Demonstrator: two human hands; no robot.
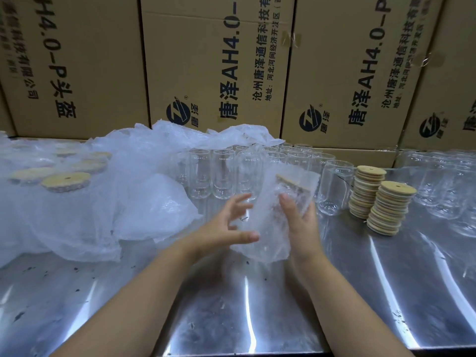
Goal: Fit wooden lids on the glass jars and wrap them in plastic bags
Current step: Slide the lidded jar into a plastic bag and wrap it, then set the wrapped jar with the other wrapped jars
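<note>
A glass jar with a wooden lid (291,182) sits inside a clear plastic bag (268,228), held tilted above the steel table. My right hand (300,222) grips the bagged jar from its right side, thumb across the front. On the jar's left, my left hand (228,228) is spread, fingers straight, thumb touching the bag's lower part. Bare glass jars (221,173) stand in rows behind. Two stacks of wooden lids (381,202) rise at the right.
Wrapped jars with lids (67,181) lie at the left among a heap of plastic bags (128,202). More glass jars (443,181) stand at the far right. Cardboard boxes (219,65) wall off the back. The shiny steel table (257,305) stretches toward me.
</note>
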